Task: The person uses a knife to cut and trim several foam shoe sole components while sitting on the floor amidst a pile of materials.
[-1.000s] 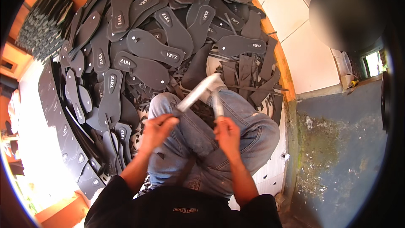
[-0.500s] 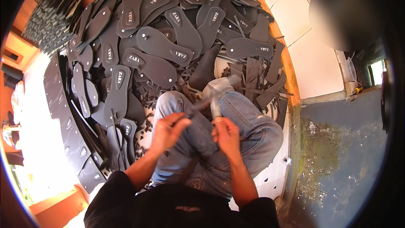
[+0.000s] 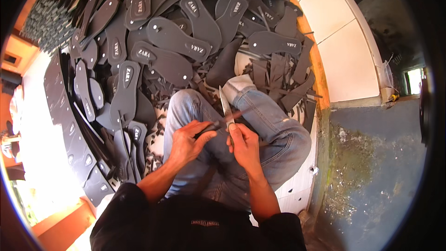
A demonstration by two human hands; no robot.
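My right hand [image 3: 244,148] is closed round the handle of a knife [image 3: 226,106], thumb along it, with the pale blade pointing up and away from me. In my left hand [image 3: 186,143], pinched between thumb and fingers, is a dark narrow bar [image 3: 211,127], blurred, its kind unclear. It reaches toward the knife near the base of the blade; whether they touch I cannot tell. Both hands are over my crossed legs in blue jeans [image 3: 278,135]. Beyond my knees lies a heap of dark grey flip-flop soles [image 3: 179,39], many with a white dot near one end.
Thin dark offcuts [image 3: 278,76] lie around my feet and among the soles. A tall stack of cut pieces [image 3: 53,16] rises at the far left. Along the left runs a dark sheet [image 3: 69,125] with printed marks. An orange edge [image 3: 320,76] and pale tiles [image 3: 344,51] border the right.
The knife has swung to point further left and now shows clearly. My hands have come slightly closer together, with the dark bar still in my left. The view has shifted a little.
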